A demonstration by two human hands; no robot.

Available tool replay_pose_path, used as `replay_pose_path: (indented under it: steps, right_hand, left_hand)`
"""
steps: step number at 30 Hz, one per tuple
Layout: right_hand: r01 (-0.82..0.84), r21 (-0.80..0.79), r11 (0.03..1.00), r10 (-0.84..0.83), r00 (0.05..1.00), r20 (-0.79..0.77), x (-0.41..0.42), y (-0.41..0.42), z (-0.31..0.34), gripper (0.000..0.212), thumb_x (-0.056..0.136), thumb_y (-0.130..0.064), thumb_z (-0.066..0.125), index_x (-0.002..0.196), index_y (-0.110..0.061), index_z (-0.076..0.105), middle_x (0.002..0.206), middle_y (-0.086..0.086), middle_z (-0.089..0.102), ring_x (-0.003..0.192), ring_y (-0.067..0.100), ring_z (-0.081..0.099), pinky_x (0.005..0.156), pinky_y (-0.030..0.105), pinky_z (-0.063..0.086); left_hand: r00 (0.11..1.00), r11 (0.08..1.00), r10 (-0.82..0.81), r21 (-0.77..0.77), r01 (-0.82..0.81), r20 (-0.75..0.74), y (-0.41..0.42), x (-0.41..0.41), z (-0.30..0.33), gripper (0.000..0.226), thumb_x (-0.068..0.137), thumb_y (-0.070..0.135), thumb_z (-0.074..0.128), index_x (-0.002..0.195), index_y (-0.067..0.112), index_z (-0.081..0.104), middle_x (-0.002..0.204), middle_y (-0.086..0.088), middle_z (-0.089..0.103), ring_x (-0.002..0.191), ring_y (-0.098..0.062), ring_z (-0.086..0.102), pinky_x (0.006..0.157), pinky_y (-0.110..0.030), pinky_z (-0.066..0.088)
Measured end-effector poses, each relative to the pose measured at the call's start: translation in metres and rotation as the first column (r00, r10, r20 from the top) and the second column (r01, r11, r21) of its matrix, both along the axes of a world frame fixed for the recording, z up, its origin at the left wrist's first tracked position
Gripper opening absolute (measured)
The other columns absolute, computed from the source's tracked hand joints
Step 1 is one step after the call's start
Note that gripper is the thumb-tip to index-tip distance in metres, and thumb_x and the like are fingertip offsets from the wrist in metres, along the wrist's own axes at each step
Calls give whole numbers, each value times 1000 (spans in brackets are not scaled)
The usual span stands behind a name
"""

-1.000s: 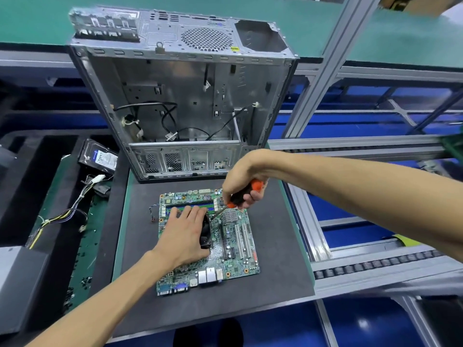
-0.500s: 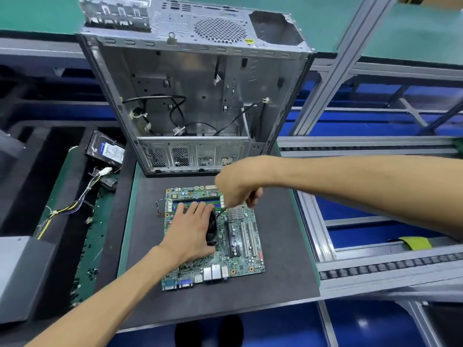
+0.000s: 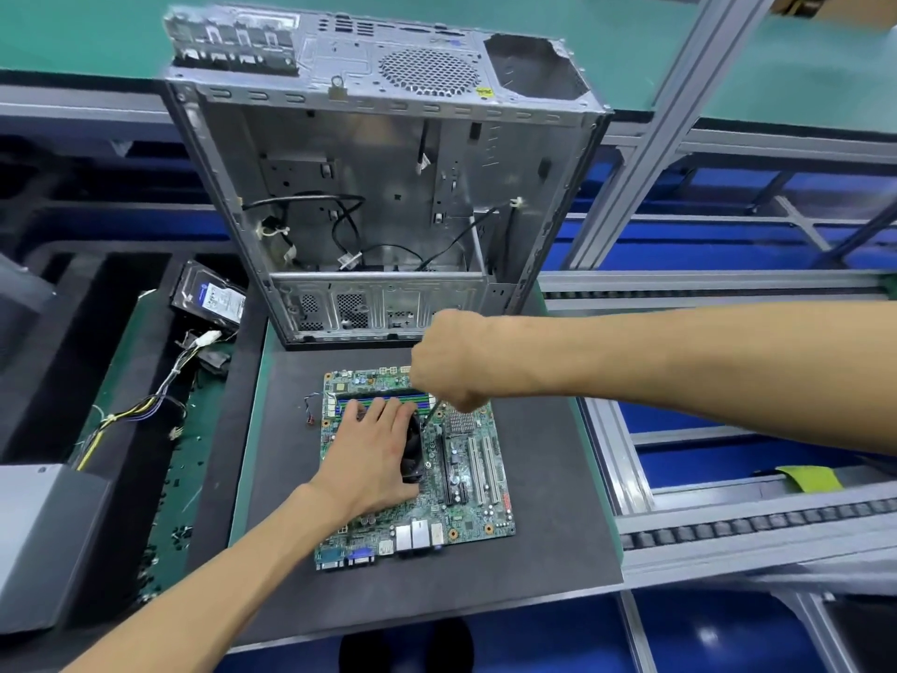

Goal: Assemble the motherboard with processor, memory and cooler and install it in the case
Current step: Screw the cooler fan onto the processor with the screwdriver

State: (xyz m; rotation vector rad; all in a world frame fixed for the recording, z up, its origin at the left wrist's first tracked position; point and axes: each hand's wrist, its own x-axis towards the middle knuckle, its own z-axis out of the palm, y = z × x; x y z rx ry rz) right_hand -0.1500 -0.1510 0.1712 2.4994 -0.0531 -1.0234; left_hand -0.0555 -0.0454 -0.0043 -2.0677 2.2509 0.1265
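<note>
Centre frame: motherboard [image 3: 466, 483] flat on the dark mat, empty case [image 3: 383, 187] standing just behind it. Left hand [image 3: 373, 454] lies flat, fingers straight, pressing the black cooler [image 3: 413, 449]; right hand [image 3: 449, 366] clenches a screwdriver [image 3: 431, 413], tip down at the cooler's upper right corner. Step looks like fastening the cooler; next calls for keeping the tip seated while turning, then the remaining corners.

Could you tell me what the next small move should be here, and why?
Probably keep turning the screwdriver to seat this cooler screw. The right hand grips it with the tip at the far right corner of the cooler, the left hand presses the cooler onto the motherboard, and the case stands without a board.
</note>
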Motion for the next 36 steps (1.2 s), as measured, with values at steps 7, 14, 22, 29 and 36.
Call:
replay_pose_path:
  steps: [7,14,22,29,36]
  right_hand:
    - [933,361,-12,-807,204,-554,-12,-50,-14,30,110,-21,38,87,-6,50,75,12,62,39,10,49,37,17,39]
    - [918,373,136,-850,302,-433,-11,-44,-14,19,106,-21,44,100,-4,53,82,10,60,48,13,52,41,19,45]
    - [765,437,473,-826,557,-82,-18,-46,21,31,94,-25,58,68,-10,58,52,2,58,42,21,52,46,22,47]
    - [638,524,564,-774,630,65,-11,-36,40,28,90,-37,65,89,-9,70,68,-1,76,45,15,60,39,16,43]
    - [513,521,682,-647,755,104,9,-6,43,31,88,-37,66,99,-10,73,68,-3,76,49,13,61,41,18,46]
  left_hand:
    - [1000,1000,6,1,-6,7,-1,0,-2,101,67,71,45,149,14,32,140,-2,46,126,-23,41,105,-45,27]
    - [1000,1000,16,-25,-17,-23,1,0,-2,100,63,70,48,145,13,39,132,-2,50,119,-23,46,101,-44,30]
    - [989,989,-96,-120,82,-113,3,11,-4,113,65,84,52,150,12,36,129,-1,51,118,-22,47,103,-40,33]
    - [888,920,27,-337,-202,-460,29,41,1,89,72,71,64,141,19,45,135,1,46,129,-21,42,110,-31,22]
    - [501,711,574,91,-697,-647,68,24,-13,127,52,94,54,153,23,22,147,2,26,138,-19,26,116,-45,23]
